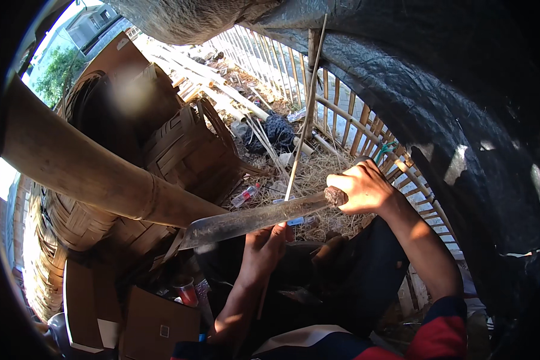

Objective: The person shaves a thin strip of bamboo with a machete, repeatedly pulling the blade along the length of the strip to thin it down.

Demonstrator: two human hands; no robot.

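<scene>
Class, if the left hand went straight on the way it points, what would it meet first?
The left hand would probably meet the knife blade first, though depth is unclear: it may pass underneath.

Right hand (363, 187): gripping a machete (276, 212) by its handle
Blade (222, 228): crossing a thin strip (309, 111), tip leftward
Left hand (263, 251): pinching the strip just below the blade
Thick bamboo pole (102, 169): slanting in from the left
Woven basket (186, 144): beyond the pole
</scene>
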